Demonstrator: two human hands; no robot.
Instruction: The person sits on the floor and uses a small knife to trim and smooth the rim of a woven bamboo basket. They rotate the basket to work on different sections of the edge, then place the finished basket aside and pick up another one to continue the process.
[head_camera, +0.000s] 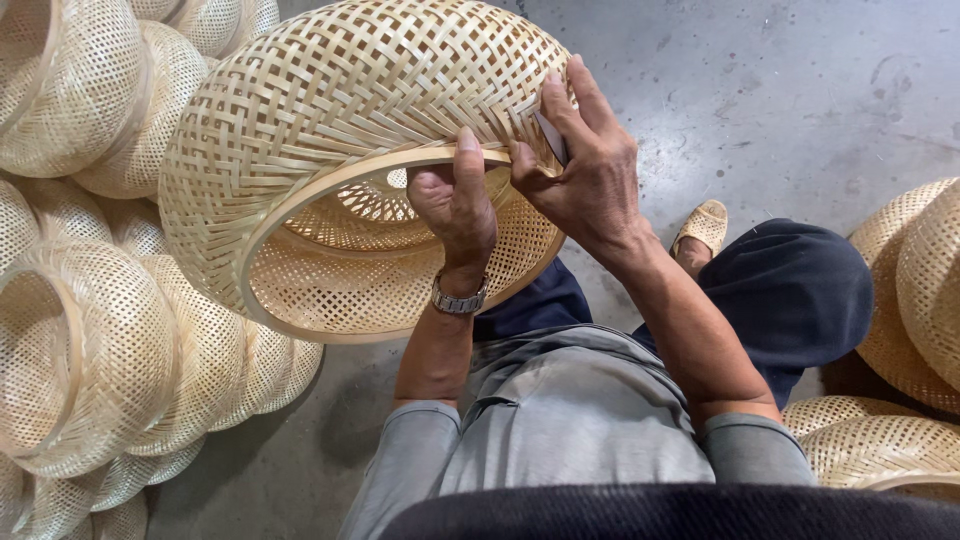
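Big woven bamboo basket (340, 130) front and centre, a rounded dome of pale strips, tipped on its side so the open mouth faces down toward the person, ringed by a smooth wooden hoop (330, 190). It sits up off the grey concrete floor (780, 90), propped over the lap.

To the left of that basket, a heap of similar woven domes (90, 340), nested in rows, openings turned this way and that. To the right of it, well apart, a smaller stack of baskets (910, 300) along the frame edge.

Below the basket, a dark trouser knee (800, 290), and just beyond it a foot in a woven sandal (703, 228) on the floor.

Now the hands, both on the basket's rim at its near right side. The left hand (455, 210) reaches inside the mouth, fingers curled up under the hoop, thumb laid over the outside, gripping the rim. A metal wristwatch (458, 298) sits on that wrist. The right hand (585, 170) is just beside it, touching the weave above the hoop, fingers closed narrow around a small flat blade (550, 135), thumb pressing near the rim.
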